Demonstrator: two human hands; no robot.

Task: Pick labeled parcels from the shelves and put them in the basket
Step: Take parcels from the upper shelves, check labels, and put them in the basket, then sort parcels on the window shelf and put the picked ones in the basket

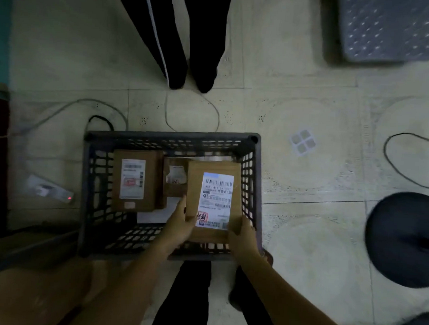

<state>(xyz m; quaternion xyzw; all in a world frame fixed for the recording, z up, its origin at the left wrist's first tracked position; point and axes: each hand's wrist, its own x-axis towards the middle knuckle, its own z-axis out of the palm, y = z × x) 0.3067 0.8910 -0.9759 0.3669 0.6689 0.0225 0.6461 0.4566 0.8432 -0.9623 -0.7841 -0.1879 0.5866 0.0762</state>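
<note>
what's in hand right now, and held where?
Both hands hold the labeled parcel over the basket. Left hand has its grip on the near left edge, right hand on the near right corner. Label faces up.

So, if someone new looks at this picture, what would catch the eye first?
First, the cardboard parcel with its bright white shipping label, held by the left hand and right hand over the right side of the dark plastic basket. Next, another labeled parcel lies inside on the left. Beyond the basket, a second person's dark trouser legs stand on the tiled floor.
</note>
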